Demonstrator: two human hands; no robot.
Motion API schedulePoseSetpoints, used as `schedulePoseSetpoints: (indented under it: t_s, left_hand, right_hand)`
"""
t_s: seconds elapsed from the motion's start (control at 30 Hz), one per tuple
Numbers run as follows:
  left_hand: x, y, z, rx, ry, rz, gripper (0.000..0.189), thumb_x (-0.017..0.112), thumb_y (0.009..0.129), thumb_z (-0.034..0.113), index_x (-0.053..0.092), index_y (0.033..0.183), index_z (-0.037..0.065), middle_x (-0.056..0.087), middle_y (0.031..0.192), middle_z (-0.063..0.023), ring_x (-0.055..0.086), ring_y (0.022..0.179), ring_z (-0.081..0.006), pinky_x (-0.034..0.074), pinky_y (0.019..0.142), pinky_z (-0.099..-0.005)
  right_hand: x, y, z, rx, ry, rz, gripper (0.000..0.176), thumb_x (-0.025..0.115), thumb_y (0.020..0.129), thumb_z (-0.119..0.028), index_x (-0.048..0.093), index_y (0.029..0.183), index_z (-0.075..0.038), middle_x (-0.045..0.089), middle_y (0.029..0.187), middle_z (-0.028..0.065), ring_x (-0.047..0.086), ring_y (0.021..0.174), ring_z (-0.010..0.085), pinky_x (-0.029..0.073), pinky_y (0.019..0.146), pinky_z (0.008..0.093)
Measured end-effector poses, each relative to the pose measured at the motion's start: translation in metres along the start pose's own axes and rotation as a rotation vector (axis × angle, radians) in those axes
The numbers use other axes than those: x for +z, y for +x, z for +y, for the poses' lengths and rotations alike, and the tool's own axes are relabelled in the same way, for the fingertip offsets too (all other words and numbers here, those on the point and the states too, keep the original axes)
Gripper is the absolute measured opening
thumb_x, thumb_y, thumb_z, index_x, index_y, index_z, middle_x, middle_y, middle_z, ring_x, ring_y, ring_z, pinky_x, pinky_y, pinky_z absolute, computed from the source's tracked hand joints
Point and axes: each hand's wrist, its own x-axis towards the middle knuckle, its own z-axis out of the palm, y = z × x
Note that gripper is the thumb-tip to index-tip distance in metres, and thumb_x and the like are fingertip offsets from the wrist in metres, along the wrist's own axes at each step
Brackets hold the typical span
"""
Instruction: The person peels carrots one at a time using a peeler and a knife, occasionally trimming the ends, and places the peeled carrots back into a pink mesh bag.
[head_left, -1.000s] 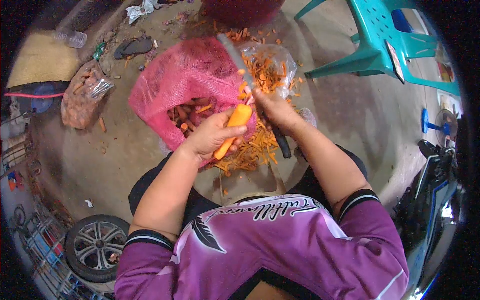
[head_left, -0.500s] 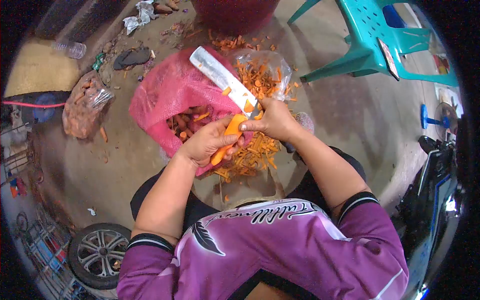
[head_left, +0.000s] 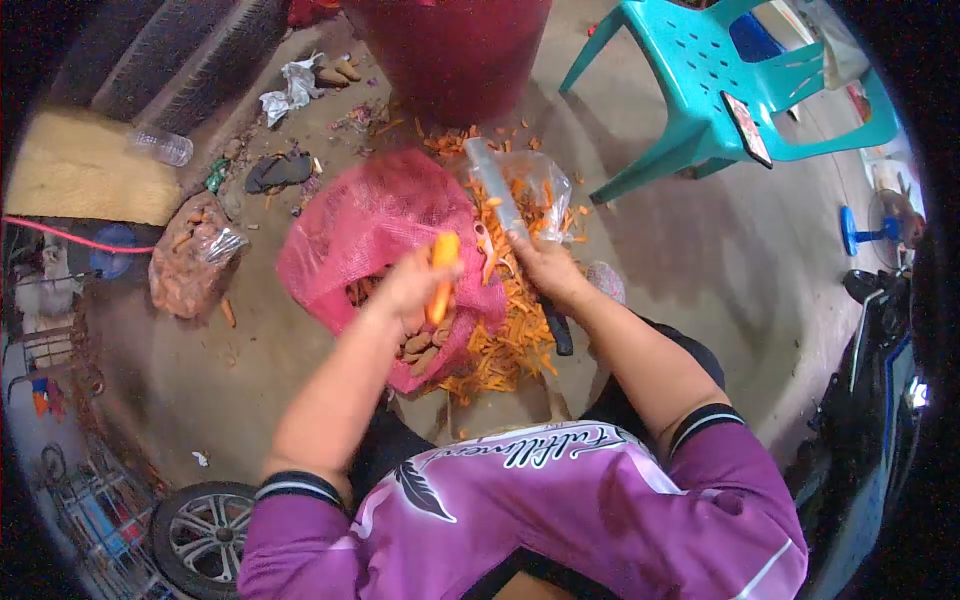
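My left hand (head_left: 402, 292), a little blurred, is closed around a bright orange peeled carrot (head_left: 444, 262), held over the opening of a pink mesh sack (head_left: 385, 205). Brownish unpeeled carrots (head_left: 420, 350) show inside that sack. In my right hand (head_left: 548, 268) is a large knife (head_left: 493, 182); its broad blade points away from me, with an orange bit stuck on it. The knife's black handle (head_left: 558, 330) sticks out below the hand. Orange carrot cuttings (head_left: 505, 345) lie heaped beneath and between my hands. A clear plastic bag (head_left: 550, 180) sits beyond the blade.
A dark red tub (head_left: 455, 65) stands at the far side. To the right is a green plastic chair (head_left: 665, 60) with a phone (head_left: 746, 128) on it. A filled plastic bag (head_left: 190, 265) rests on the left, and a wheel (head_left: 205, 535) at lower left.
My left hand has moved the carrot away from the blade, left and over the sack. The knife has turned more upright in my right hand, and the view has shifted slightly.
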Motion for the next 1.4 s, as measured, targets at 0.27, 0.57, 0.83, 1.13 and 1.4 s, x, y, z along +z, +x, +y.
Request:
schedulePoseSetpoints:
  t_s: [0.27,0.57,0.83,1.13,1.4]
  left_hand:
    - [0.029,-0.025,0.279,0.857,-0.098,-0.193,0.033,0.049,0.082,0.025,0.047,0.104,0.001,0.054,0.094,-0.0151,0.055,0.083,-0.0226,0.048,0.066,-0.0283]
    - [-0.058,0.051,0.074,-0.103,0.512,-0.363,0.028,0.052,0.079,0.033,0.058,0.091,0.008,0.059,0.089,-0.0043,0.058,0.074,-0.0145,0.047,0.057,-0.028]
    - [-0.177,0.103,-0.087,-0.172,1.024,0.265,0.028,0.051,0.076,0.022,0.056,0.088,-0.003,0.058,0.085,-0.0224,0.057,0.082,-0.0325,0.045,0.07,-0.0383]
    - [-0.2,0.143,-0.064,-0.213,1.534,0.031,0.025,0.047,0.074,0.012,0.058,0.094,0.002,0.059,0.086,-0.0217,0.058,0.082,-0.0318,0.045,0.074,-0.0387]
    - [-0.207,0.149,-0.139,-0.227,1.529,0.472,0.029,0.042,0.079,0.021,0.053,0.105,0.013,0.049,0.114,-0.0081,0.046,0.104,-0.0231,0.036,0.089,-0.034]
  right_hand:
    - [-0.011,-0.004,-0.013,0.056,0.041,-0.013,0.044,0.044,0.082,-0.049,0.046,0.07,-0.006,0.041,0.051,0.0015,0.038,0.037,0.0102,0.032,0.034,0.024]
    - [-0.014,0.031,0.028,0.147,-0.013,0.066,0.04,0.051,0.08,-0.043,0.049,0.077,-0.003,0.045,0.058,0.0021,0.042,0.043,0.01,0.036,0.038,0.0239]
    - [-0.025,0.109,0.107,0.148,-0.698,0.238,0.05,0.055,0.072,-0.043,0.055,0.091,0.004,0.06,0.072,0.0188,0.059,0.077,0.0314,0.046,0.071,0.0388]
    - [0.042,0.161,0.108,-0.207,-1.075,0.194,0.033,0.051,0.077,-0.031,0.053,0.086,0.001,0.057,0.087,0.0214,0.055,0.088,0.0352,0.045,0.073,0.0399]
    - [0.068,0.184,0.134,0.129,-1.066,0.278,0.04,0.048,0.079,-0.036,0.044,0.101,-0.003,0.057,0.088,0.0238,0.056,0.083,0.0365,0.044,0.073,0.0429]
